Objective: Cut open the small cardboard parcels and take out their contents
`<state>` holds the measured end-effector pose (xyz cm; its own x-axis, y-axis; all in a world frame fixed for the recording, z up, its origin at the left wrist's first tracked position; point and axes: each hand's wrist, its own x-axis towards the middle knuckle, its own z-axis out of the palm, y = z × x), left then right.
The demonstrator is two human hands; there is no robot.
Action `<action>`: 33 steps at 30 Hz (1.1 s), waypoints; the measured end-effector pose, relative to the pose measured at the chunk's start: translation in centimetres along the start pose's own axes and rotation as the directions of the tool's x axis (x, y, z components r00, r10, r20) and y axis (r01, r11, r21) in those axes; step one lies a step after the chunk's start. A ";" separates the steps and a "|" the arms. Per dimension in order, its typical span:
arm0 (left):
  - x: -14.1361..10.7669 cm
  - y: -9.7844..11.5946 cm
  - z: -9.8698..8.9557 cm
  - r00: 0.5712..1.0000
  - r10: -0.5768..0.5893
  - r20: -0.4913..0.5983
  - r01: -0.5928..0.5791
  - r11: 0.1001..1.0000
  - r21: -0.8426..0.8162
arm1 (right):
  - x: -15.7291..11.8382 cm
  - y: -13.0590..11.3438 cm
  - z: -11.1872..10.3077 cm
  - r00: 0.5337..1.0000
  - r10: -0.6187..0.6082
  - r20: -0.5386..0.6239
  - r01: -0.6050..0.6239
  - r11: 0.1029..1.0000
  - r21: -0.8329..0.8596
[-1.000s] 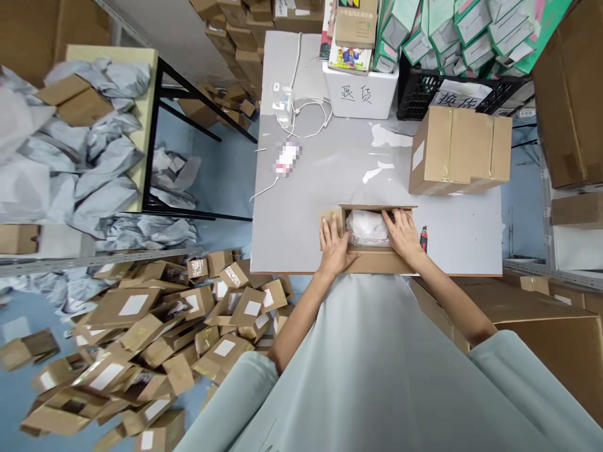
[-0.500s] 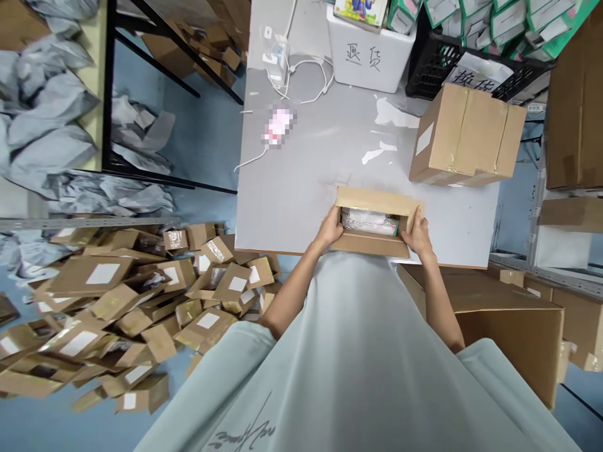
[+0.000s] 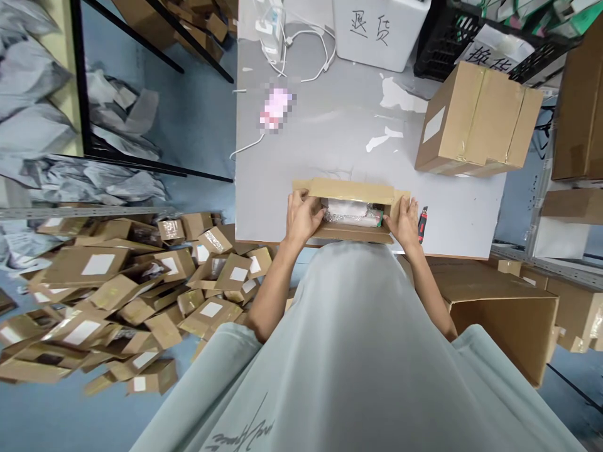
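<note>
An opened cardboard box (image 3: 351,188) lies at the table's front edge, against my shirt, its flaps folded outward. Inside it rests a bubble-wrapped package (image 3: 352,213) with a green corner on the right. My left hand (image 3: 302,216) grips the box's left end, fingers bent over the flap. At the right end, my right hand (image 3: 402,221) holds the side flap, thumb toward the opening. A red and black box cutter (image 3: 423,225) lies on the table just right of my right hand.
On the grey table (image 3: 325,138) stand a taped carton (image 3: 478,122), a white bin (image 3: 379,31), a black crate (image 3: 445,41), a power strip (image 3: 272,31) and a blurred pink object (image 3: 277,108). Many small boxes (image 3: 97,263) cover the floor at left; a large open carton (image 3: 504,333) stands lower right.
The box has shifted left with both hands, and its side flaps are spread further outward. The box cutter now shows beside my right hand. The view has shifted slightly.
</note>
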<state>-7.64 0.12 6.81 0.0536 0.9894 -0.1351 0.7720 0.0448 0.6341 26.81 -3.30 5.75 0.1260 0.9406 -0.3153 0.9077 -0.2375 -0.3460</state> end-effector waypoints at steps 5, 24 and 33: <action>0.1 3.0 -0.3 0.959 0.246 0.139 -0.249 0.968 0.007 | -2.7 -3.2 -2.5 0.980 -0.142 -0.136 0.124 0.983 -0.134; 4.8 7.5 4.5 0.820 0.124 0.559 -0.315 0.913 0.260 | 1.1 -9.4 -5.7 0.927 -0.275 0.256 0.307 0.947 -0.091; 0.4 8.6 -4.8 0.916 0.380 0.126 -0.332 0.897 -0.290 | -3.5 -11.0 -8.3 0.887 -0.450 0.106 0.403 0.865 0.300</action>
<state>-4.00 1.59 15.91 0.4223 0.9062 0.0208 0.4910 -0.2480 0.8351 19.66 -1.96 17.98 -0.3389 0.9154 -0.2173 0.7157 0.1009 -0.6910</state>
